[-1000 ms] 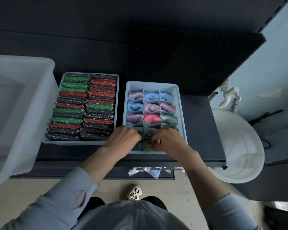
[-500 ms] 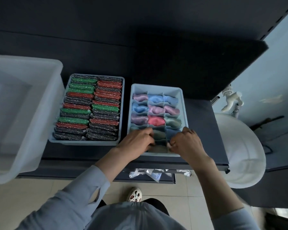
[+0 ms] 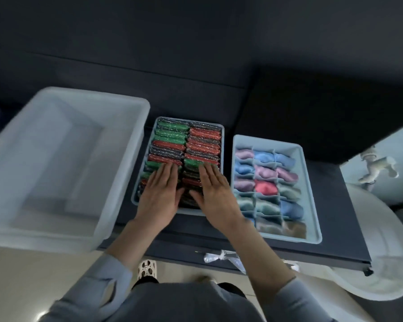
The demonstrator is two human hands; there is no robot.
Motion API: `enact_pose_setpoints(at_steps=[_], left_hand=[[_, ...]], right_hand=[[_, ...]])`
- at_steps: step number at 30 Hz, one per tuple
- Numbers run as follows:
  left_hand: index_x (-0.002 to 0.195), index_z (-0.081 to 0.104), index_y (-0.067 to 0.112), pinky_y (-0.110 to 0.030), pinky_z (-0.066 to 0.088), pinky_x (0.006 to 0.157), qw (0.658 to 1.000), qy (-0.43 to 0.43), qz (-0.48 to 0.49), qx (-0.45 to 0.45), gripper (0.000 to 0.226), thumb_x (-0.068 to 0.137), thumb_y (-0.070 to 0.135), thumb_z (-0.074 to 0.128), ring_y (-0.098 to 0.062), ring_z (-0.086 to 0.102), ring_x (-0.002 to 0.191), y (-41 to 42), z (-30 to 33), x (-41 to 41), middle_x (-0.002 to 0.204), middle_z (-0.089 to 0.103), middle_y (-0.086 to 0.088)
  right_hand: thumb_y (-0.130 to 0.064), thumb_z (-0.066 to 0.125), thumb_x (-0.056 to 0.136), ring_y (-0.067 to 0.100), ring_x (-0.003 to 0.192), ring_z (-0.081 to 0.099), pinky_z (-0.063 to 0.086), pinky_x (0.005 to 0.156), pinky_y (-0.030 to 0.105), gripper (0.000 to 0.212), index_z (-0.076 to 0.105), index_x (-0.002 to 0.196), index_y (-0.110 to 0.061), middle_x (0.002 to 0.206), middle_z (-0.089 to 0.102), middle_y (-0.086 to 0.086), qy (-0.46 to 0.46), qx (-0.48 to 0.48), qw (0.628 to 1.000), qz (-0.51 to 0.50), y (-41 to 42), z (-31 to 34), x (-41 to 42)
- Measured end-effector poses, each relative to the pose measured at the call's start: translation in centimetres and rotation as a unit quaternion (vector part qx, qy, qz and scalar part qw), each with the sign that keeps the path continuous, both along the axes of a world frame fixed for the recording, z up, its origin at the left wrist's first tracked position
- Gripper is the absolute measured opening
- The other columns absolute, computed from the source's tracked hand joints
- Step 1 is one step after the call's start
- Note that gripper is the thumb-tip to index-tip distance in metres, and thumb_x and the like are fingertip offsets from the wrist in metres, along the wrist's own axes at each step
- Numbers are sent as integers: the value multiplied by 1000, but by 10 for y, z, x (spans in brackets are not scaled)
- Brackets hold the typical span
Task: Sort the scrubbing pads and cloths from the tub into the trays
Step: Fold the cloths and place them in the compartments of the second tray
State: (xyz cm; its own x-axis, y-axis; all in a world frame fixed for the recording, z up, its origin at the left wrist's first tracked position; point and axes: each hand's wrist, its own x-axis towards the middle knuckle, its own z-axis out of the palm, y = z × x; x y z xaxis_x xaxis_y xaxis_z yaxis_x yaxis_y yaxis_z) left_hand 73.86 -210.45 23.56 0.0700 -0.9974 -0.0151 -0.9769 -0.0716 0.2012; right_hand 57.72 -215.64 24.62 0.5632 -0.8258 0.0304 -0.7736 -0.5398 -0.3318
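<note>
Both hands have left the near cells of the divided tray and now lie over the pad tray. Glittery green, red and dark scrubbing pads [image 3: 203, 138] stand on edge in two packed rows inside the pale blue rectangular plastic tray [image 3: 222, 145]. On the near part of those rows the left hand [image 3: 159, 194] and right hand [image 3: 215, 194] rest palm down, side by side, fingers straight and together, gripping nothing. Just to the right, rolled blue, purple, red and grey cloths [image 3: 265, 173] fill the cells of the pale blue divided tray [image 3: 310, 180]. To the left, the large translucent white plastic tub [image 3: 126, 159] shows no contents. Sorting looks essentially complete; this step seems to be pressing the pads level. Next probably calls for light, even downward pressure, then lifting clear without dragging any pad out.
</note>
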Motion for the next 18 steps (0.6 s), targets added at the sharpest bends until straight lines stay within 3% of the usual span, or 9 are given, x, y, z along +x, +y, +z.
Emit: enact_pose_setpoints(at_steps=[2, 3, 5, 7, 9, 12, 15, 18], left_hand=[[152, -2, 9, -37, 0, 121, 1000, -3, 10, 7, 66, 99, 45, 15, -24, -3, 149, 1, -6, -2, 161, -5, -10], [151, -8, 11, -36, -3, 121, 1000, -6, 12, 17, 65, 100, 45, 13, -22, -10, 148, 2, -9, -2, 159, -12, -8], [149, -16, 12, -36, -7, 120, 999, -7, 10, 32, 64, 101, 44, 12, -21, -17, 146, 3, -11, -2, 157, -19, -7], [147, -18, 12, -35, -9, 119, 999, -4, 0, 46, 63, 100, 44, 11, -22, -18, 146, 3, -9, -2, 157, -20, -7], [151, -8, 11, -36, -7, 120, 999, 16, -2, 34, 64, 99, 43, 13, -24, -11, 148, 1, -5, -2, 161, -9, -9], [153, 12, 9, -43, 4, 122, 1000, 17, 17, -3, 64, 99, 43, 16, -28, 3, 150, -16, 5, 3, 161, 10, -12], [154, -4, 14, -45, 2, 122, 999, 4, 33, 24, 64, 101, 44, 17, -27, -10, 149, -45, 6, 7, 162, -7, -9], [152, -13, 17, -44, -4, 122, 997, 3, 28, 72, 63, 103, 43, 16, -25, -19, 147, -55, -3, 8, 161, -16, -6]], right_hand=[[-48, 14, 96, 31, 150, 8, 7, 122, 43, 70, 18, 153, -7, 161, 12, 16, 76, 9, 997, -6, 1, -13, 13], [-47, 11, 95, 32, 149, 11, 8, 121, 43, 70, 22, 153, -9, 160, 15, 17, 100, -5, 995, -2, 1, -17, 14], [-44, 18, 95, 33, 145, 26, 20, 117, 46, 65, 37, 148, -10, 155, 29, 18, 135, -23, 991, 12, -2, -20, 12], [-41, 23, 97, 34, 144, 29, 27, 116, 47, 60, 40, 146, -10, 155, 31, 19, 148, -33, 988, 39, -5, -19, 8], [-36, 32, 101, 33, 147, 19, 21, 120, 45, 54, 34, 149, -13, 158, 22, 18, 136, -28, 989, 56, -10, -12, 7], [-35, 39, 100, 29, 149, 15, 14, 122, 41, 56, 28, 152, -17, 161, 19, 12, 78, -40, 996, 0, -21, -1, 17], [-44, 25, 103, 24, 151, -3, -3, 120, 35, 63, 6, 156, -14, 163, -1, 11, 90, 7, 993, -77, -35, -5, 33], [-47, 14, 104, 22, 149, -16, -9, 121, 36, 62, -2, 155, -17, 162, -13, 9, 127, 34, 988, -77, -39, -11, 37]])
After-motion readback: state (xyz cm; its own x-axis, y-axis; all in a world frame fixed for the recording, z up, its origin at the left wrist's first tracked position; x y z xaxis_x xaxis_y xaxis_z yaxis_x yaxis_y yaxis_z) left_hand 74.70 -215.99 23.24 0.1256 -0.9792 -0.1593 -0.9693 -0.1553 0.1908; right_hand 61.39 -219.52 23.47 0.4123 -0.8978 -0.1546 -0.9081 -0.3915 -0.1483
